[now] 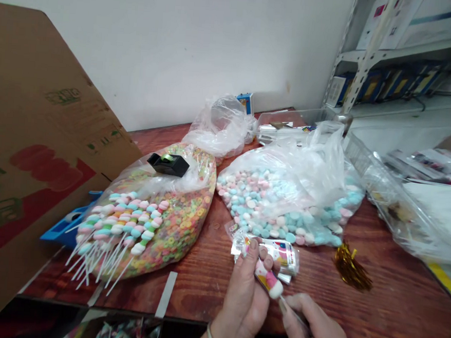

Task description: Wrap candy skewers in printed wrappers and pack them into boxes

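Near the table's front edge, my left hand is closed around a marshmallow stick inside a printed clear wrapper, its white end showing. My right hand pinches the stick end below it. Just behind my left hand lies a stack of printed, silvery wrappers. A small bunch of gold tinsel ties rests on the wood to the right. Several finished marshmallow sticks lie in a pile at the left, on a big clear bag of coloured candy rings.
A large bag of pastel marshmallows sits behind my hands. A black tape dispenser rests on the ring bag. A cardboard box stands at left beside a blue holder. Clear plastic trays are at right, below a white shelf.
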Available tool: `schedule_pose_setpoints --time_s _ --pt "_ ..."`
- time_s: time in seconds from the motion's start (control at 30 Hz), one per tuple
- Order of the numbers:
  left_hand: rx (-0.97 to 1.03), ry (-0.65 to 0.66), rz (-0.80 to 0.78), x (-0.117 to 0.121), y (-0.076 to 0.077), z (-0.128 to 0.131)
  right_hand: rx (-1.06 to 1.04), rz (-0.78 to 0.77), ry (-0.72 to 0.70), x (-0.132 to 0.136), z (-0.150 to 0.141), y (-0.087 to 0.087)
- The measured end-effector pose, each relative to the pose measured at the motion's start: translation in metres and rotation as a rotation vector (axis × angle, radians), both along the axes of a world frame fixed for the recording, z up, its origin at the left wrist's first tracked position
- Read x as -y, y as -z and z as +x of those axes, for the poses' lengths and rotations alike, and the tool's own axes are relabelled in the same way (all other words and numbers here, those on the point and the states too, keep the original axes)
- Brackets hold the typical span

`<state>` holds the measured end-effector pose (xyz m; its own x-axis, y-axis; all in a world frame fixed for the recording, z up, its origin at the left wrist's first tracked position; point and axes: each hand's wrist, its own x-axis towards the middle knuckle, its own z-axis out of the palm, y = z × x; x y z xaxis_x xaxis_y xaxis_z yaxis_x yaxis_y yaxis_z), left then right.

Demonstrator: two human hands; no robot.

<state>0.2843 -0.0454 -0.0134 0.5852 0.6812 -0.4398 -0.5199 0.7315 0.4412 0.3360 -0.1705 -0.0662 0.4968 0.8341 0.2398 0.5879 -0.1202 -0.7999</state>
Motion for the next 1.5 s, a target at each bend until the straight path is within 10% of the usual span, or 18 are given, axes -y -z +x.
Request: schedule_pose_setpoints --time_s 0.47,0.9,1.23,1.5 --pt "-0.040 0.040 0.074 0.003 0.004 0.000 -0.177 -0.023 -0.103 -0.003 0.003 -0.002" --pt "-0.208 0.201 0.168 0.028 0.024 0.006 -0.655 0.079 0.158 -0.027 0.000 -0.008" --pt "-0.155 0.281 0.166 0.023 0.031 0.000 -1.624 0.148 0.020 -0.040 0.003 -0.001" --pt "-0.287 0.293 0.312 0.018 0.030 0.002 -0.646 0.228 0.225 -0.032 -0.001 -0.003"
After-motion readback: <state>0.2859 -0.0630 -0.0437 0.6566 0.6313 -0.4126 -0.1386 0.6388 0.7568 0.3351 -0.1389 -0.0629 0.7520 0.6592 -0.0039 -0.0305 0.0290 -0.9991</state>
